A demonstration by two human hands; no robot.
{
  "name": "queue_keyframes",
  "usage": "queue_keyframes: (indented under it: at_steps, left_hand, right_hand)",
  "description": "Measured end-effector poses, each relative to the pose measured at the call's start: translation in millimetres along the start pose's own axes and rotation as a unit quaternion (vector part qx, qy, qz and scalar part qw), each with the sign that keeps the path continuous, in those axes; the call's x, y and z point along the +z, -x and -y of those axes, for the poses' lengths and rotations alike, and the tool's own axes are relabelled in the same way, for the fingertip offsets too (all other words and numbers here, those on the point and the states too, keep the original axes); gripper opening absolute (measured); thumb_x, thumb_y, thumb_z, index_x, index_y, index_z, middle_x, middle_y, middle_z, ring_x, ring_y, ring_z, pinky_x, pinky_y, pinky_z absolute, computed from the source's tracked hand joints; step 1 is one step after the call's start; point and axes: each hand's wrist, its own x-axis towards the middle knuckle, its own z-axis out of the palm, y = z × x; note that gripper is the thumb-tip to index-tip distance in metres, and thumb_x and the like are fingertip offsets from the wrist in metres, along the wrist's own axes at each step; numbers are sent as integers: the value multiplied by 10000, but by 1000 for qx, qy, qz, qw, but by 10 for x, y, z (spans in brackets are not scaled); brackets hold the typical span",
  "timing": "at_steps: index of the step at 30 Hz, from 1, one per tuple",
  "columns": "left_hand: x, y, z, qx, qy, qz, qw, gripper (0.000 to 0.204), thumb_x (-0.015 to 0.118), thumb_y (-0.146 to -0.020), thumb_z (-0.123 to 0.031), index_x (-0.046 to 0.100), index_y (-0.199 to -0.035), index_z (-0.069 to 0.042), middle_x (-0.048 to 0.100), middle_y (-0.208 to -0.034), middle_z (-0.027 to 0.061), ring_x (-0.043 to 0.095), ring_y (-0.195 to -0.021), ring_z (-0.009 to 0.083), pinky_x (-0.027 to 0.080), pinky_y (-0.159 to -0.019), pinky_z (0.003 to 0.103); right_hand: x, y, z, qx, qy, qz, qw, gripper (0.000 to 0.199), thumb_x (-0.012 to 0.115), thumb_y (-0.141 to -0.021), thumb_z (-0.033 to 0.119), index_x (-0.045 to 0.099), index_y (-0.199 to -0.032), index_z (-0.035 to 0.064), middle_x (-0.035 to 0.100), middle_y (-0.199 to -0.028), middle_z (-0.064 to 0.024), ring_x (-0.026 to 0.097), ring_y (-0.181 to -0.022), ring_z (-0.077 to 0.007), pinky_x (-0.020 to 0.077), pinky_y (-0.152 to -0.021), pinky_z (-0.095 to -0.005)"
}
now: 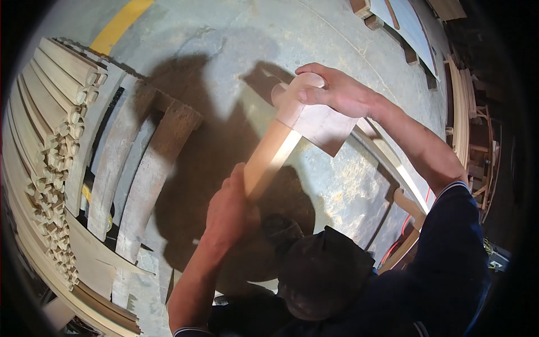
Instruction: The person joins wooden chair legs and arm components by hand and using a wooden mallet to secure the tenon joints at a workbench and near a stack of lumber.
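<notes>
A smooth wooden piece (269, 160) slants upward in front of me, over the floor. My left hand (227, 205) is closed round its lower part. At the upper end, a pale sheet of sandpaper (327, 128) wraps over the wood, with one corner hanging loose and its darker underside partly showing. Closed over that sheet, my right hand (342, 92) presses it against the wood, thumb on top. The wood's lower end is hidden behind my left hand and arm.
To the left lies a large stack of wooden strips (53, 112) beside grey boards (149, 174). Pale dust (359, 185) covers part of the concrete floor. On the right are a curved wooden part (409, 206), a red cord (405, 224) and more stacked wood (459, 112).
</notes>
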Motion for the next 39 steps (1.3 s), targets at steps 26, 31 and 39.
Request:
queue_keyframes:
  at_steps: [26,31,39]
  left_hand:
    - [18,-1169,-637,111,297,59,947,524,730,-950,-379,621,-1184,76,651,-965,69,626,-829,132,521,-769,298]
    - [-46,-701,-689,144,190,7,971,714,807,-854,-362,523,-1304,114,691,-1054,162,680,-985,258,538,-861,387]
    - [-38,-470,-603,-3,17,16,1000,413,616,-826,-73,540,-1215,41,679,-1080,311,653,-1051,484,514,-900,490]
  right_hand:
    - [-181,-49,-181,-30,-71,-19,997,628,717,-882,518,676,-1307,58,713,-1183,-116,664,-1078,-224,526,-952,-349]
    - [-181,-68,-228,-20,-88,10,996,847,702,-874,605,530,-1482,41,667,-1286,-163,653,-1154,-266,514,-1017,-378]
    - [-540,-369,-669,-19,-185,66,980,898,401,-991,752,390,-1593,85,404,-1631,-132,360,-1516,-263,271,-1242,-366]
